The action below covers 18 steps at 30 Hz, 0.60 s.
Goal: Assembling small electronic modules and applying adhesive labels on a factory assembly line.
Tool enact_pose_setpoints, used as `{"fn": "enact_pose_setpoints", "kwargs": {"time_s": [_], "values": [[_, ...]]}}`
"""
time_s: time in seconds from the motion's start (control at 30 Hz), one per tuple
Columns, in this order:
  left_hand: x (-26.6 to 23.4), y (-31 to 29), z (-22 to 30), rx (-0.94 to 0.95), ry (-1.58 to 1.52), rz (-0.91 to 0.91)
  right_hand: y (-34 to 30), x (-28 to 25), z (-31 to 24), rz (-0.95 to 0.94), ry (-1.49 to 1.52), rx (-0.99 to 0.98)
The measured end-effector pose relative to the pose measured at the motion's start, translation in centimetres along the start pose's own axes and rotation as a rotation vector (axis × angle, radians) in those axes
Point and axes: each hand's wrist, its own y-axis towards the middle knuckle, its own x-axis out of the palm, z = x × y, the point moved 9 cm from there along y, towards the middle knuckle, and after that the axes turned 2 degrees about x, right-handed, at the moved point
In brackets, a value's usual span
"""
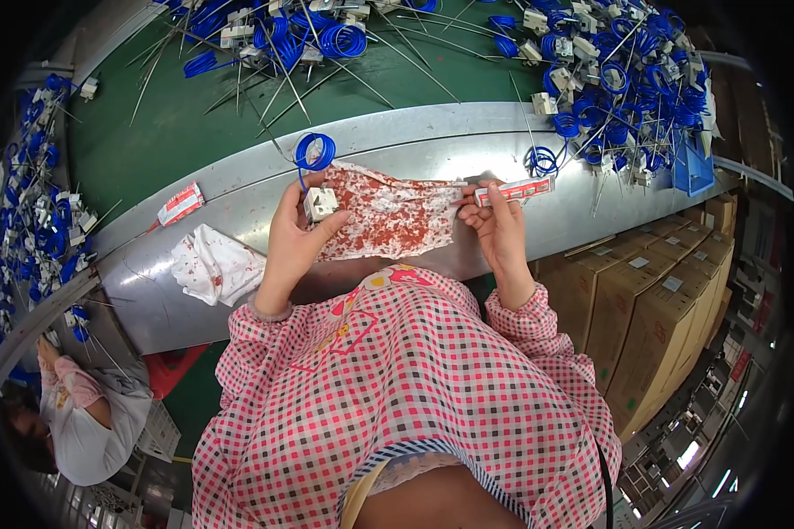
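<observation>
My left hand (pixel 295 234) pinches a capillary thermostat with a small white block body (pixel 321 204), and its blue coiled tube (pixel 315 152) stands up above the fingers. In my right hand (pixel 500 227) is a slim red-and-white tube (pixel 513 191), held between thumb and fingers and pointing right. Between both hands a white cloth (pixel 388 212) blotched with red lies on the metal bench edge. I cannot make out the end of the tube nearest the cloth.
Heaps of similar thermostats (pixel 613 75) cover the green surface (pixel 397 79) ahead and at left. A crumpled white cloth (pixel 216 264) and a red-and-white packet (pixel 181 203) lie left. Cardboard boxes (pixel 662 300) stand at right. Another person (pixel 97 423) sits at lower left.
</observation>
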Motion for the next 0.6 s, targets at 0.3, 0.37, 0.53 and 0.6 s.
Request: {"fn": "enact_pose_setpoints", "kwargs": {"time_s": [0.3, 0.37, 0.53, 0.6], "values": [[-0.2, 1.0, 1.0, 0.044, -0.057, 0.039, 0.7, -0.2, -1.7, 0.205, -0.164, -0.145], [-0.5, 0.8, 1.9, 0.028, 0.152, 0.072, 0.1, -1.2, -2.6, 0.268, -0.354, -0.178], [-1.9, 0.7, -1.5, -0.074, 0.211, 0.087, 1.1, -1.4, -1.0, 0.367, -0.256, -0.201], [-1.7, 0.4, -1.6, 0.014, 0.077, 0.084, 0.4, -0.6, -1.4, 0.328, -0.154, -0.245]]}}
